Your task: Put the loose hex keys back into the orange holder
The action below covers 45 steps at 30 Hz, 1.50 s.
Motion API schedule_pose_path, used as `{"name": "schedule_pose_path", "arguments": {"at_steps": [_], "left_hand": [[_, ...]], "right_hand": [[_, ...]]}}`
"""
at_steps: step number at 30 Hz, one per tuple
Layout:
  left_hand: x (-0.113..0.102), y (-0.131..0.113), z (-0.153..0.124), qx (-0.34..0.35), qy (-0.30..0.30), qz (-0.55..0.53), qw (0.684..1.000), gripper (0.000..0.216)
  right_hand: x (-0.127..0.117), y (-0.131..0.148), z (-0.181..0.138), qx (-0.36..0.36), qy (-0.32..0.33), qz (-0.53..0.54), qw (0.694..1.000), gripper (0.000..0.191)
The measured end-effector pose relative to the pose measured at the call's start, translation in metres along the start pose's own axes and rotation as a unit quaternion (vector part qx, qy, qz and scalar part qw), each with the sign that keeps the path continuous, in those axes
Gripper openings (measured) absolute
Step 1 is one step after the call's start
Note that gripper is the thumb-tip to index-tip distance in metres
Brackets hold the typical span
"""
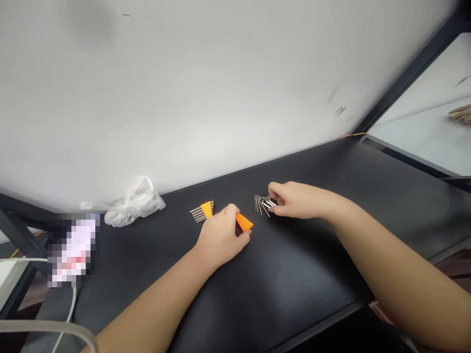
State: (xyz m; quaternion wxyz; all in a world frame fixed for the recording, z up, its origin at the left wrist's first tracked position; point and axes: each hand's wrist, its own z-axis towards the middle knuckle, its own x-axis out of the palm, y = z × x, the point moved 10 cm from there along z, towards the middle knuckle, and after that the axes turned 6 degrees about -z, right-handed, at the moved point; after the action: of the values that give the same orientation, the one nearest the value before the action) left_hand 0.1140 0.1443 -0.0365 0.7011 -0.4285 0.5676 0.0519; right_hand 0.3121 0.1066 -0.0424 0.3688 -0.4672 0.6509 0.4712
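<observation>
My left hand [222, 235] grips an orange hex key holder [245, 222] between thumb and fingers, low over the black tabletop. Just left of that hand lies another orange holder [206, 210], with several metal hex keys [197, 214] fanned through it. On the right, my right hand [289, 200] is closed, fingertips down at a row of loose L-shaped hex keys [262, 204] on the table. The thumb and fingers are at the larger keys of the row; whether a key is lifted between them cannot be made out.
A crumpled clear plastic bag [134, 205] lies by the wall at the left. Near it is a blurred-out pale item [75, 250]. White cables [71, 314] run along the left edge. A black metal frame [408, 73] rises at the right of the black table [257, 299].
</observation>
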Motion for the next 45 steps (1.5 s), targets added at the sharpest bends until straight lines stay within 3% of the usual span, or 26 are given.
{"name": "schedule_pose_path", "arguments": {"at_steps": [6,12,16,22,27,31,35,45], "left_hand": [[0.000,-0.001,0.000,0.002,0.002,0.005,1.000,0.034],[0.001,-0.001,0.001,-0.004,0.006,0.005,1.000,0.033],[0.001,-0.002,0.001,-0.001,0.009,0.007,1.000,0.032],[0.000,-0.003,0.001,0.002,0.011,0.008,1.000,0.033],[0.002,-0.003,0.001,-0.013,0.022,0.006,1.000,0.034],[0.001,-0.003,0.000,-0.011,0.022,0.010,1.000,0.033],[0.002,-0.003,0.001,-0.003,0.022,0.011,1.000,0.033],[0.002,-0.004,0.001,0.000,0.018,0.007,1.000,0.033]], "right_hand": [[0.002,0.016,0.003,-0.029,-0.002,0.015,0.999,0.008],[0.009,0.026,0.003,-0.035,0.039,0.122,0.991,0.005],[0.001,0.026,0.004,-0.050,0.016,0.119,0.991,0.019],[-0.007,0.024,0.004,-0.105,-0.061,0.003,0.993,0.051],[-0.011,0.031,0.004,-0.148,-0.121,-0.027,0.981,0.058],[-0.023,0.008,0.000,-0.126,-0.135,-0.007,0.983,0.060],[-0.016,-0.012,-0.003,-0.116,-0.085,-0.017,0.989,0.068],[0.001,0.031,0.012,-0.173,-0.104,-0.020,0.979,0.069]]}}
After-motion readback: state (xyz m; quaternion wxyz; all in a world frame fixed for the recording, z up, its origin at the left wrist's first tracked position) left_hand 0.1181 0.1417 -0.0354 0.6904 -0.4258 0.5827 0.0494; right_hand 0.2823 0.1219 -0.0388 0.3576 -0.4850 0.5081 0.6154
